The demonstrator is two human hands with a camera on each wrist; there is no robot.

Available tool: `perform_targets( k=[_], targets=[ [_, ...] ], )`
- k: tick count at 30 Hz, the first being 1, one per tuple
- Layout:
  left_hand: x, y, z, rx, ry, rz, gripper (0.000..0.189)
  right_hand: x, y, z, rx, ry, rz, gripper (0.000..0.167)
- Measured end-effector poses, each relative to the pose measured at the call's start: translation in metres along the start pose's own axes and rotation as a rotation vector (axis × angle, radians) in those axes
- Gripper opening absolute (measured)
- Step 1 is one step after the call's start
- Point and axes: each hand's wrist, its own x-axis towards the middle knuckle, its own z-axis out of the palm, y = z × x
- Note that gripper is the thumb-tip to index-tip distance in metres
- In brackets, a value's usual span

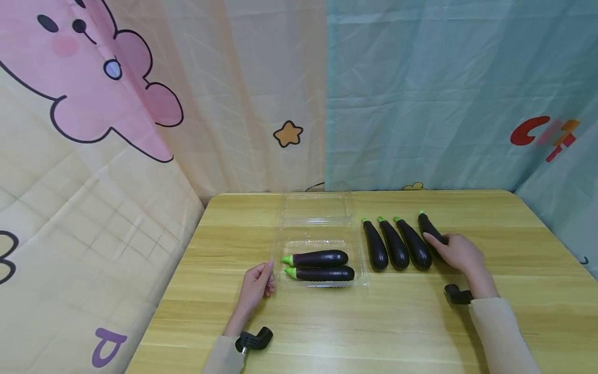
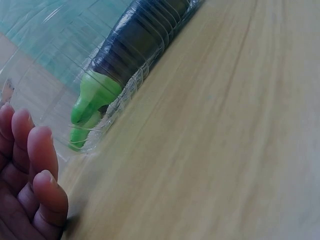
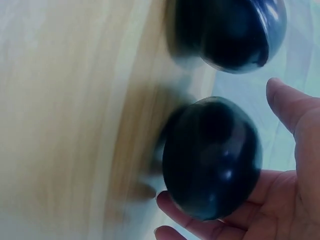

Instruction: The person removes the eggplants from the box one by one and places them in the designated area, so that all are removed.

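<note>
While the left hand point(image 1: 258, 284) rests relaxed beside the ribbed clear tray point(image 1: 362, 259), the right hand point(image 1: 458, 253) cups a glossy eggplant point(image 1: 431, 227).

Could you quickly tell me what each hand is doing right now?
Left hand: open, holding nothing, beside the clear tray.
Right hand: fingers curled round the rightmost eggplant.

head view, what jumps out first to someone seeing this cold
Dark toy eggplants: two lie side by side in the clear plastic box at the middle of the wooden table, and four more stand in a row to its right. The right hand wraps the rightmost eggplant, while the left hand rests beside the box's left edge. Behind hang cartoon-printed curtains.
</note>
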Motion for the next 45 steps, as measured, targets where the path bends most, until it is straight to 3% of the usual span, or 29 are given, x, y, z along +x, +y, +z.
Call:
perform_targets(
  k=[11, 16, 20, 22, 29, 36, 45],
  targets=[
    [0.000, 0.001, 0.000, 0.014, 0.001, 0.006, 0.044, -0.002, 0.002, -0.002, -0.008, 0.026, -0.017, 0.065],
    [-0.001, 0.002, 0.000, 0.024, 0.002, 0.016, 0.044, -0.003, 0.001, -0.001, -0.036, 0.045, -0.014, 0.077],
    [-0.001, 0.002, 0.000, 0.019, 0.003, 0.012, 0.044, -0.002, -0.002, 0.001, -0.063, 0.116, -0.023, 0.089],
    [0.000, 0.001, 0.000, 0.016, 0.001, 0.011, 0.044, -0.002, -0.006, 0.001, -0.067, 0.172, -0.041, 0.087],
    [-0.001, 0.001, -0.001, 0.011, -0.002, 0.009, 0.044, -0.005, -0.036, -0.002, -0.057, 0.332, -0.155, 0.064],
    [-0.002, 0.002, 0.000, 0.014, -0.001, 0.015, 0.044, -0.009, -0.078, -0.001, -0.036, 0.473, -0.339, 0.044],
    [-0.001, -0.001, 0.000, 0.014, -0.003, 0.018, 0.044, -0.011, -0.124, 0.006, 0.023, 0.465, -0.475, 0.036]
  ],
)
